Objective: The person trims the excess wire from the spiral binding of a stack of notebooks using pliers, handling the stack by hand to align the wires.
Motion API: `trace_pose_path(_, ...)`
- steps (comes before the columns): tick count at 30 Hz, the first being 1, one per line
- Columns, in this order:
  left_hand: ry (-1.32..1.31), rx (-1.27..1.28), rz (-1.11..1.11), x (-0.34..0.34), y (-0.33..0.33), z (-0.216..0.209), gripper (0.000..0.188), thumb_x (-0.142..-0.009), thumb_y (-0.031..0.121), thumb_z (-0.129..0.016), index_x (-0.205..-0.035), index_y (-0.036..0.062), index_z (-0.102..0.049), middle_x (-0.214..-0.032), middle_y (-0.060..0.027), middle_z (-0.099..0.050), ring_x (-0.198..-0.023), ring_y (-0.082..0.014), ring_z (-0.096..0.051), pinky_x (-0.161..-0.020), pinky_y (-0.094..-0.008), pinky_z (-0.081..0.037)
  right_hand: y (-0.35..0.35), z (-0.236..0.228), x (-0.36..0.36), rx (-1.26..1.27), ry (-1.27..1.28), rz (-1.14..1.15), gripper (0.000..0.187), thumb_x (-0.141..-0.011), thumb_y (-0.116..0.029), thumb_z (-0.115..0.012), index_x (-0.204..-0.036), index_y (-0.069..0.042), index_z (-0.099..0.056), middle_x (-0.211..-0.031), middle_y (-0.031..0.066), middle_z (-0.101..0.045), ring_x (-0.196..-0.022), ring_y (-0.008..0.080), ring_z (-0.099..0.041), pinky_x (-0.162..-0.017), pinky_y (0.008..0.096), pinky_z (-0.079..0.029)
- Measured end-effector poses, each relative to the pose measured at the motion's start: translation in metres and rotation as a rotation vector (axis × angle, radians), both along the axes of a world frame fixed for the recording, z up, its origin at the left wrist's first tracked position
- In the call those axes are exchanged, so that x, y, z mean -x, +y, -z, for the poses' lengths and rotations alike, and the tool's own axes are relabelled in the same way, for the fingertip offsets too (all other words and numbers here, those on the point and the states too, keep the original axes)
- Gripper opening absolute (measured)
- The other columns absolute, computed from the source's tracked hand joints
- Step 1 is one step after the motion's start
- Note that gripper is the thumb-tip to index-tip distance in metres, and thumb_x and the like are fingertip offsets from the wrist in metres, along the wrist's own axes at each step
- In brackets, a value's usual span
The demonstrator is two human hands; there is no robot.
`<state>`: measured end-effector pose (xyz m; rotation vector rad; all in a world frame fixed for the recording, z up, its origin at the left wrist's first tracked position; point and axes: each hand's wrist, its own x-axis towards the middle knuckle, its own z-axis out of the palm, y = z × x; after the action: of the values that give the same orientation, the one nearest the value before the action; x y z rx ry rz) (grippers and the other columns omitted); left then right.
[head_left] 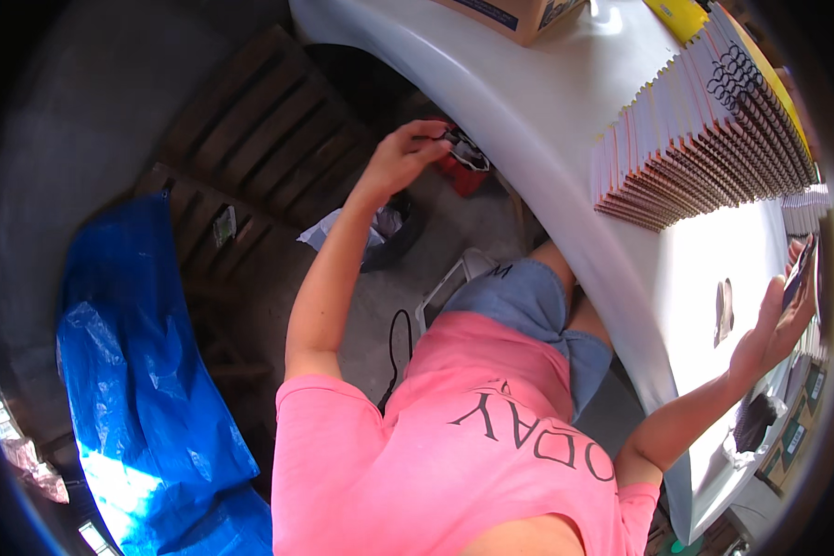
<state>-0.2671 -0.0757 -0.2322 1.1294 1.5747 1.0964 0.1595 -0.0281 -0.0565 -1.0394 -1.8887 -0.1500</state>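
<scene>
My left hand (406,156) is out past the far-left edge of the white table (547,157), its fingers pinched together. At its fingertips is a dark, thin loop-like thing (468,148), just above a red container (461,174); I cannot make out exactly what is pinched. My right hand (777,320) is over the right part of the table, its fingers closed around a dark flat thing (800,273) seen nearly edge-on. Beyond it stands a thick stack of spiral-bound notebooks (700,139), with black wire coils and a yellow cover on the outer side.
A cardboard box (514,14) sits at the table's far end. Cartons (792,440) are at the right, beside a white bag with something dark in it (758,426). Left of me are a blue tarp (139,371), wooden slats (259,130) and a dark bin with a pale bag (380,236).
</scene>
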Motion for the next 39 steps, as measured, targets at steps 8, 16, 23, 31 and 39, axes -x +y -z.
trace_pose_path(8, 0.061, -0.005, 0.141, -0.044, -0.009, -0.006, 0.046, -0.085, 0.030, -0.068, -0.121, 0.0044, -0.058, -0.118, -0.0097, -0.061, -0.110, -0.0223, -0.058, -0.092, -0.0333, -0.046, 0.010, 0.000, -0.031, 0.020, -0.010, 0.071, 0.043, -0.100, -0.027, -0.041, -0.132, 0.001, -0.042, -0.127, 0.0141, -0.055, -0.113, 0.0241, -0.055, -0.097, 0.0389, -0.042)
trace_pose_path(16, 0.137, 0.013, 0.273, -0.079, -0.011, -0.016, 0.046, -0.084, 0.032, -0.068, -0.120, 0.0051, -0.059, -0.120, -0.0125, -0.060, -0.110, -0.0261, -0.058, -0.093, -0.0363, -0.046, 0.008, 0.005, -0.047, 0.096, 0.002, 0.056, 0.041, -0.098, -0.030, -0.045, -0.130, -0.003, -0.045, -0.122, 0.0136, -0.056, -0.110, 0.0237, -0.054, -0.091, 0.0392, -0.043)
trace_pose_path(23, 0.110, 0.010, 0.388, -0.099, -0.014, -0.036, 0.047, -0.083, 0.033, -0.067, -0.120, 0.0049, -0.059, -0.119, -0.0130, -0.060, -0.108, -0.0265, -0.058, -0.092, -0.0363, -0.046, 0.010, 0.020, -0.057, 0.142, -0.072, 0.023, 0.046, -0.099, -0.033, -0.041, -0.133, -0.002, -0.043, -0.124, 0.0146, -0.056, -0.115, 0.0258, -0.053, -0.097, 0.0426, -0.042)
trace_pose_path(31, 0.041, 0.131, 0.448, -0.110, -0.056, -0.031, 0.045, -0.084, 0.033, -0.066, -0.119, 0.0051, -0.060, -0.118, -0.0122, -0.061, -0.106, -0.0261, -0.058, -0.088, -0.0354, -0.047, 0.002, 0.043, -0.050, 0.314, -0.068, 0.015, 0.047, -0.099, -0.033, -0.039, -0.136, -0.005, -0.040, -0.127, 0.0187, -0.054, -0.119, 0.0322, -0.051, -0.102, 0.0501, -0.041)
trace_pose_path(39, -0.051, 0.179, 0.421, -0.120, -0.073, -0.009, 0.044, -0.084, 0.032, -0.065, -0.116, 0.0030, -0.061, -0.118, -0.0147, -0.060, -0.106, -0.0272, -0.060, -0.090, -0.0361, -0.047, -0.006, 0.057, -0.063, 0.389, -0.054, 0.014, 0.051, -0.098, -0.036, -0.040, -0.137, -0.003, -0.042, -0.110, 0.0109, -0.058, -0.098, 0.0212, -0.053, -0.087, 0.0401, -0.044)
